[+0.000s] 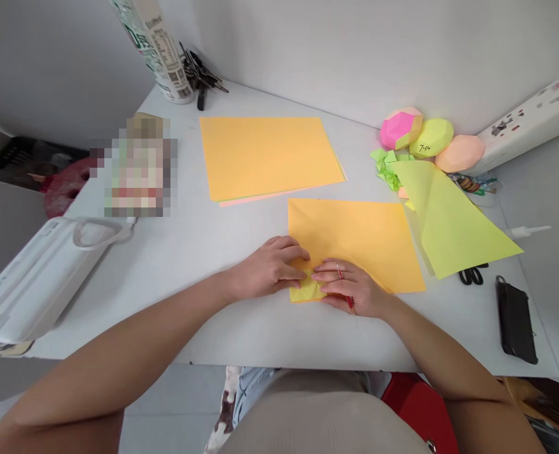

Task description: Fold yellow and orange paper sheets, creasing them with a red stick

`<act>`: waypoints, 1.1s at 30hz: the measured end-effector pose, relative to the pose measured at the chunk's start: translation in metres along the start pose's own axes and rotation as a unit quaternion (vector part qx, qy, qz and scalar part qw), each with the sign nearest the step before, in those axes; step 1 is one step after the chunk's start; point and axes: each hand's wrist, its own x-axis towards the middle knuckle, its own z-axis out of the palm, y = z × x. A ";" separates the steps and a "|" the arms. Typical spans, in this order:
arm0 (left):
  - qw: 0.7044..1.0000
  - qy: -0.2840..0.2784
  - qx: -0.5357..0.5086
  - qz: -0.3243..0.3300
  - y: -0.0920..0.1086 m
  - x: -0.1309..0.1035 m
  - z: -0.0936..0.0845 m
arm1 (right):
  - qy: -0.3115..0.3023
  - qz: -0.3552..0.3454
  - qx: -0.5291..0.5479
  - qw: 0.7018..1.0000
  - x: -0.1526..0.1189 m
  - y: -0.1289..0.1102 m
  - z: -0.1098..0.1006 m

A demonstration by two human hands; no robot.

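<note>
An orange sheet of paper [364,233] lies on the white table, in front of me. On its lower left corner is a small yellow folded paper [306,291]. My left hand [275,267] comes from the left, its fingers bent and pressed down on the yellow paper's upper left edge. From the right, my right hand [350,287] rests its fingers together on the yellow paper's right side; a red item shows between its fingers. Both hands' fingertips are close together, and part of the small paper is hidden under them.
A stack of orange sheets [270,157] lies behind. At right are a creased yellow-green sheet [449,221], faceted paper shapes [431,137], black scissors [471,275] and a black case [516,320]. At left are a white device [47,277] and a tall bottle [159,53].
</note>
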 end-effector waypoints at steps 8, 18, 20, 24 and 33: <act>1.000 -0.002 0.012 0.010 0.001 -0.002 0.001 | -0.011 0.009 0.008 1.000 0.000 -0.001 0.000; 1.000 -0.017 0.005 0.007 0.004 -0.001 -0.001 | -0.011 0.016 0.011 1.000 -0.001 0.000 0.000; 1.000 -0.018 0.005 0.005 0.004 -0.001 -0.001 | -0.006 0.034 0.006 0.999 -0.001 0.000 0.000; 1.000 -0.024 0.004 -0.010 0.005 0.000 -0.001 | 0.001 0.053 -0.005 0.999 -0.002 0.001 0.000; 0.999 -0.037 0.001 -0.013 0.005 0.001 -0.003 | 0.006 0.052 0.009 0.999 -0.001 0.001 -0.001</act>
